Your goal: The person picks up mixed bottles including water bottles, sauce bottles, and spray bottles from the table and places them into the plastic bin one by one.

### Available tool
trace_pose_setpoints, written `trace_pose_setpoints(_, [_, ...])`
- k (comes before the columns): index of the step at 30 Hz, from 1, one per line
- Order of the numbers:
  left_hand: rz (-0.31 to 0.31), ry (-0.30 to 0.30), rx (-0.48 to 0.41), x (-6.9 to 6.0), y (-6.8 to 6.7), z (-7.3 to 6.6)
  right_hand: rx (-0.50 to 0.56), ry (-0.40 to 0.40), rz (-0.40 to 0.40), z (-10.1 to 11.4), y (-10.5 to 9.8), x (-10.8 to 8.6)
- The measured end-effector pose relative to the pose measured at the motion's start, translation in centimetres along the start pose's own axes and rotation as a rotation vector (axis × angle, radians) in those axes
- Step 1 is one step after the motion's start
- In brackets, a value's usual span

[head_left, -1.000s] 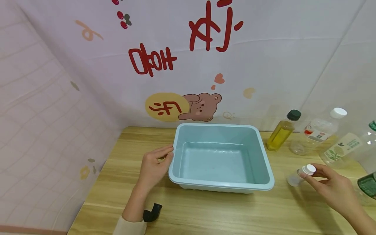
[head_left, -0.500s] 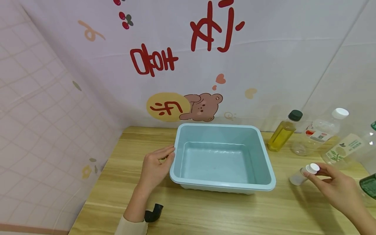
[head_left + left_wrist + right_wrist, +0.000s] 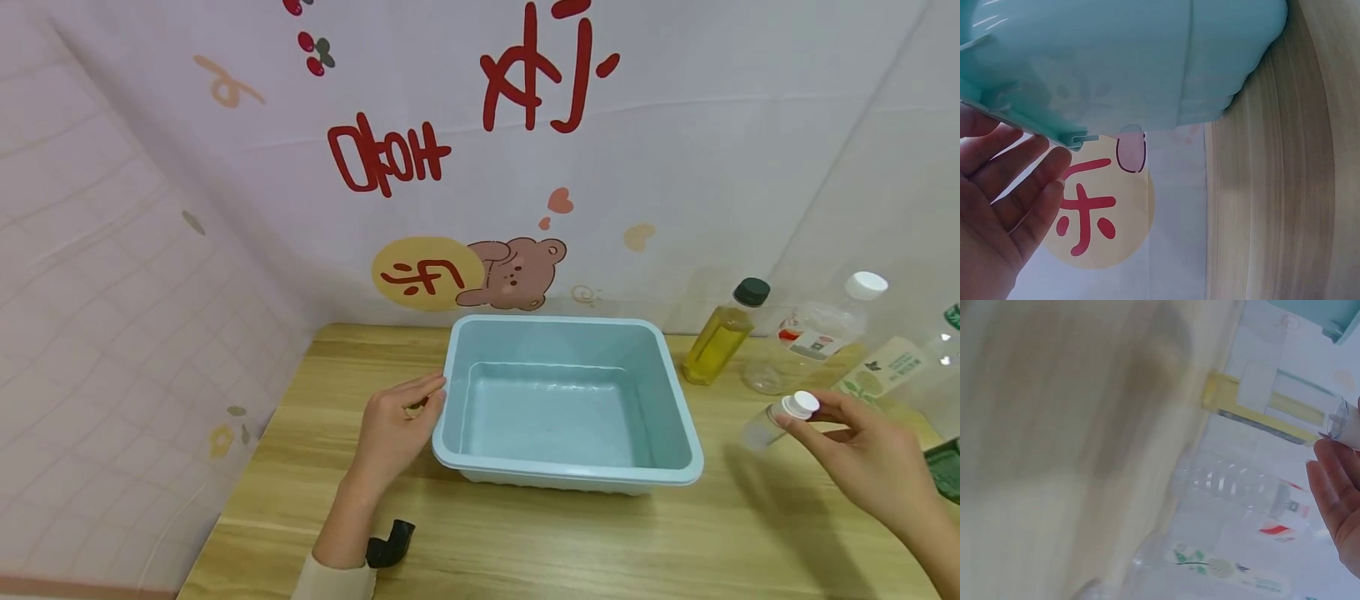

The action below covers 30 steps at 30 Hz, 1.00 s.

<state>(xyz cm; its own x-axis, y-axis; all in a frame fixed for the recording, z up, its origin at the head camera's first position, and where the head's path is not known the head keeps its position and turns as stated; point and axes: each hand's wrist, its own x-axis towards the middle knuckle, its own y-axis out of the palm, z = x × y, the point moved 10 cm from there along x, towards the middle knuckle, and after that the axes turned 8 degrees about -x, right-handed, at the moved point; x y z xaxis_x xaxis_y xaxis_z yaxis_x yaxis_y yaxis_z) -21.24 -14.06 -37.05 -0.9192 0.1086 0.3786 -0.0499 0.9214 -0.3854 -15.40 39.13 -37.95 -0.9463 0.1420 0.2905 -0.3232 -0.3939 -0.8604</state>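
Note:
A light-blue plastic basin [image 3: 566, 475] stands on the wooden table. My left hand [image 3: 397, 429] is at its left side, fingertips touching the outer rim; in the left wrist view its fingers [image 3: 1029, 175] reach loosely to the rim's underside. My right hand [image 3: 866, 454] pinches a small clear bottle [image 3: 763, 427] near its white cap, between thumb and fingers. That bottle is tilted and held off the table, its shadow apart from it. In the right wrist view the bottle's clear body [image 3: 1300, 394] overlaps the oil bottle behind it.
Behind the right hand stand an oil bottle [image 3: 717, 342] with a dark green cap, a clear bottle [image 3: 813, 337] with a white cap, and a bottle with a leafy label [image 3: 885, 367]. A green-banded bottle [image 3: 947, 467] is at the right edge. A black curved piece [image 3: 392, 544] lies by the left wrist.
My right hand has raised the small bottle off the table, a little up and away from me. The left hand stays at the basin's rim, and the basin has not moved.

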Motion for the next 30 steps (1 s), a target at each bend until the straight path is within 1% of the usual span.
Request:
trace_pose_setpoints(3, [0.001,-0.014,0.012,-0.1,-0.1,0.2,-0.009,-0.017,0.004,1.0,-0.6,0.7])
trace_pose_setpoints(7, [0.019,-0.012,0.02,0.0,0.0,0.2,0.005,-0.035,-0.017,2.1,-1.8,1.3])
trace_pose_setpoints(11, [0.037,0.009,0.024,0.0,0.1,-0.1,0.026,-0.009,-0.01,2.7,-2.7,1.8])
trace_pose_setpoints(14, [0.042,0.011,0.021,0.0,0.1,-0.2,0.068,-0.019,-0.041,3.3,-3.6,2.1])
trace_pose_setpoints(17, [0.042,0.004,0.02,-0.1,0.1,-0.1,0.097,-0.047,-0.091,4.1,-4.3,2.5])
trace_pose_setpoints(20, [0.042,0.002,0.025,-0.1,0.1,0.1,0.084,-0.057,-0.108,4.8,-4.7,2.8])
trace_pose_setpoints(22, [0.041,0.005,0.027,-0.1,0.2,0.1,0.065,-0.054,-0.105,5.3,-4.9,3.0])
trace_pose_setpoints(25, [0.038,0.006,0.03,-0.1,0.3,0.2,0.065,-0.056,-0.112,6.0,-5.3,3.2])
trace_pose_setpoints(27, [0.033,0.007,0.029,-0.1,0.2,0.2,0.101,-0.062,-0.131,6.4,-5.6,3.4])
trace_pose_setpoints(30, [0.031,0.006,0.026,-0.1,0.2,0.1,0.17,-0.099,-0.181,7.5,-6.3,3.6])
